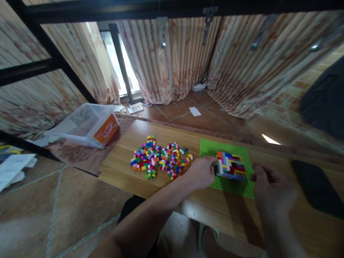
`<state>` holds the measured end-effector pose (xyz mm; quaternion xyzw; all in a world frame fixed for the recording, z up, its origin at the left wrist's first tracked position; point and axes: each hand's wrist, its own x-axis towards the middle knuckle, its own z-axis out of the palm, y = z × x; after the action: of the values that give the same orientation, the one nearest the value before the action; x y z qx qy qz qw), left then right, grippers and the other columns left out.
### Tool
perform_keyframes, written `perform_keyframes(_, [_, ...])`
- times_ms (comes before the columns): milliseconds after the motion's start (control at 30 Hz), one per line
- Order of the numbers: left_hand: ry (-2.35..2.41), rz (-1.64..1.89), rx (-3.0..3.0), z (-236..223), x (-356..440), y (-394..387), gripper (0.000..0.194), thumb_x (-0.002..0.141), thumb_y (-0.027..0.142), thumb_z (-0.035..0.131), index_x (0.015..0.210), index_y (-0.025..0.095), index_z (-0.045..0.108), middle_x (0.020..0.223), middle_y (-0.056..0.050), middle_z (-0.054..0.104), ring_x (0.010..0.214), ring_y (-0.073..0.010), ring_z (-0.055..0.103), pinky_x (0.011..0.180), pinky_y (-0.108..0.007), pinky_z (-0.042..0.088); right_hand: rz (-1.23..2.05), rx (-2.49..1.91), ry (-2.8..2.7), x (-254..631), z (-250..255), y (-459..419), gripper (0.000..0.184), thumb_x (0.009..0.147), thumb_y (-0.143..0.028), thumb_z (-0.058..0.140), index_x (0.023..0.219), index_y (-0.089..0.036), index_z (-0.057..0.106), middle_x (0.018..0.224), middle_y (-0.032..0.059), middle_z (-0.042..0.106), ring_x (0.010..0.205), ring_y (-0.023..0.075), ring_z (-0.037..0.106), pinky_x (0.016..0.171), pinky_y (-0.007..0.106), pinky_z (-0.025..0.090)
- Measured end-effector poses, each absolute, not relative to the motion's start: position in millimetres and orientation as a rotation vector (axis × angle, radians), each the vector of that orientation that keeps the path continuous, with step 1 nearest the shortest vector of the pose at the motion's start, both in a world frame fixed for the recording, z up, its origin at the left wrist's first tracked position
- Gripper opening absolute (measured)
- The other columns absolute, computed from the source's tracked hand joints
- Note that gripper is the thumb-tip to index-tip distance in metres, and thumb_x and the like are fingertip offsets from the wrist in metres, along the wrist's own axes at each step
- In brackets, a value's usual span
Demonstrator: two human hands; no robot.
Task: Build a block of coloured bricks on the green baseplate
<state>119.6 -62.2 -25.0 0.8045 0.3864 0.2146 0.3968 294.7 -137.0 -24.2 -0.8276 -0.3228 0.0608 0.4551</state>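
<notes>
On the bench, a green studded baseplate (205, 147) lies under a block-shaped structure of colourful toy bricks (231, 165). My left hand (203, 172) is closed on the left end of this structure, its fingertips partly hidden there. Just beyond the plate's right edge is my right hand (272, 188), slightly blurred, with thumb and fingers pinched together. Whatever may be between those fingertips is too small to make out. Left of the plate spreads a pile of loose toy bricks (161, 157) in many colours.
A dark flat phone-like object (317, 186) lies at the right of the wooden bench (120, 163). Beyond the bench's left end stands a clear plastic bin (83, 125) with an orange label. Black metal bars (120, 10) cross overhead, before patterned curtains (185, 57).
</notes>
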Motion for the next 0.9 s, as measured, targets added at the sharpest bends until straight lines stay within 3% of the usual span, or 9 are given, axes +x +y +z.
perform_keyframes(133, [1.028, 0.678, 1.965, -18.0, 107.9, -48.1, 0.040, 0.082, 0.007, 0.045, 0.115, 0.014, 0.067, 0.116, -0.012, 0.072, 0.102, -0.0219, 0.069, 0.095, -0.035, 0.054, 0.067, -1.846, -1.005, 261.5, -20.1, -135.4, 0.032, 0.086, -0.041, 0.057, 0.098, -0.015, 0.073, 0.092, 0.0107, 0.072, 0.080, 0.0227, 0.067, 0.072, 0.035, 0.050])
perform_keyframes(233, [1.088, 0.838, 1.827, -11.2, 87.6, -29.0, 0.038, 0.085, 0.005, 0.042, 0.111, 0.015, 0.068, 0.111, -0.009, 0.073, 0.090, -0.0175, 0.071, 0.088, -0.032, 0.056, 0.153, -1.691, -1.343, 235.8, -23.6, -133.1, 0.025, 0.090, -0.037, 0.055, 0.096, -0.019, 0.071, 0.097, 0.0091, 0.072, 0.086, 0.0216, 0.066, 0.079, 0.034, 0.050])
perform_keyframes(467, [1.285, 1.113, 1.523, -3.2, 47.0, 3.0, 0.031, 0.086, 0.005, 0.045, 0.104, 0.010, 0.069, 0.099, -0.010, 0.073, 0.070, -0.0135, 0.069, 0.069, -0.027, 0.057, 0.323, -1.567, -1.730, 198.8, -34.7, -126.0, 0.021, 0.093, -0.023, 0.049, 0.096, -0.020, 0.069, 0.093, 0.0070, 0.071, 0.086, 0.0199, 0.066, 0.079, 0.032, 0.050])
perform_keyframes(667, [1.220, 1.134, 1.480, 0.3, 49.4, -0.2, 0.025, 0.085, 0.008, 0.050, 0.096, 0.012, 0.071, 0.090, -0.007, 0.074, 0.069, -0.0120, 0.067, 0.064, -0.022, 0.055, 0.426, -1.584, -1.796, 180.5, -43.0, -117.4, 0.021, 0.094, -0.019, 0.049, 0.101, -0.021, 0.069, 0.101, 0.0069, 0.070, 0.091, 0.0190, 0.066, 0.082, 0.031, 0.051])
perform_keyframes(900, [1.172, 1.149, 1.584, -8.1, 47.9, -2.5, 0.020, 0.085, 0.016, 0.055, 0.092, 0.015, 0.074, 0.083, -0.006, 0.073, 0.071, -0.0145, 0.068, 0.067, -0.024, 0.055, 0.347, -1.796, -1.805, 170.9, -42.3, -105.8, 0.023, 0.092, -0.018, 0.051, 0.107, -0.021, 0.068, 0.104, 0.0067, 0.068, 0.089, 0.0195, 0.066, 0.078, 0.031, 0.050])
